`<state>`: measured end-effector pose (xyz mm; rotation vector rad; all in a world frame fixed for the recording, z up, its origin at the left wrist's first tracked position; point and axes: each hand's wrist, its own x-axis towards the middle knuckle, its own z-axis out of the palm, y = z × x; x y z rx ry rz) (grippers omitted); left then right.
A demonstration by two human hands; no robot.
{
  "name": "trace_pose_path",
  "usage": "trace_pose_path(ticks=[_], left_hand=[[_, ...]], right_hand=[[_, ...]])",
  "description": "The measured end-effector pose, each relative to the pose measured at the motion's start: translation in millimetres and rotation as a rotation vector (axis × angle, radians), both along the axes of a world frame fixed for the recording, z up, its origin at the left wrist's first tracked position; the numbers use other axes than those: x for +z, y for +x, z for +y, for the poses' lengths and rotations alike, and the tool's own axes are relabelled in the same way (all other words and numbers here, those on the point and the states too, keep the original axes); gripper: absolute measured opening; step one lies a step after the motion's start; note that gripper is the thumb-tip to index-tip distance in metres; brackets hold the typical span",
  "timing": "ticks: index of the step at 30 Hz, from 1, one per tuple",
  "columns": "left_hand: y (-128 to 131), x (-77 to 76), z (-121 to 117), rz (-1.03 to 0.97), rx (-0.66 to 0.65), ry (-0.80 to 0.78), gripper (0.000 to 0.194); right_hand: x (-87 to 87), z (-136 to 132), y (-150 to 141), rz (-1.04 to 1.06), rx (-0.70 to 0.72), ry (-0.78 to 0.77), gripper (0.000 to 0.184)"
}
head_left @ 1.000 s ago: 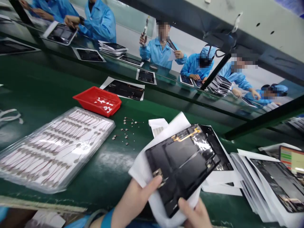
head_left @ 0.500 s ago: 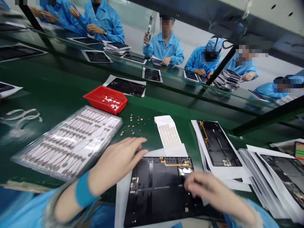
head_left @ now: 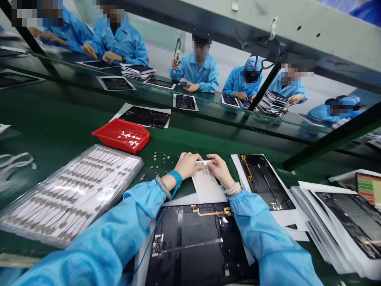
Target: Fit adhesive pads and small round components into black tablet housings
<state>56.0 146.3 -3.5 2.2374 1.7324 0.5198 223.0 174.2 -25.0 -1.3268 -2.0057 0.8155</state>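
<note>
My left hand (head_left: 188, 164) and my right hand (head_left: 220, 171) are at the far end of a white sheet of adhesive strips (head_left: 205, 184), one on each side. Fingers of both hands are closed on the sheet's edges, which curl up a little between them. Nearer to me lies a black tablet back housing (head_left: 199, 242), with an orange flex cable (head_left: 208, 212) along its far edge. White paper (head_left: 141, 254) lies under the housing. Several small round parts with wires (head_left: 159, 157) are scattered left of my left hand.
A clear tray of wired round parts (head_left: 68, 190) is at left, with a red bin (head_left: 120, 135) behind it. At right are another housing (head_left: 266, 180) and a paper-interleaved stack (head_left: 336, 226). A metal beam (head_left: 238, 24) crosses overhead. Co-workers in blue sit across the bench.
Both hands have moved away from me, from over and beside the tablet housing to the adhesive sheet, and have closed on it. The camera view has shifted slightly.
</note>
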Motion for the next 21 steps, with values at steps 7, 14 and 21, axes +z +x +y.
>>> trace_pose_path(ticks=[7, 14, 21], left_hand=[[6.1, -1.0, 4.7, -0.063, 0.009, 0.0, 0.021], [6.8, 1.8, -0.8, -0.049, -0.016, 0.027, 0.027], [10.9, 19.2, -7.8, -0.018, -0.021, 0.065, 0.025]], right_hand=[[32.7, -9.7, 12.2, -0.151, 0.054, 0.174, 0.026], [59.6, -25.1, -1.9, -0.796, 0.176, 0.443, 0.017], [62.3, -46.6, 4.6, -0.757, 0.115, 0.55, 0.022]])
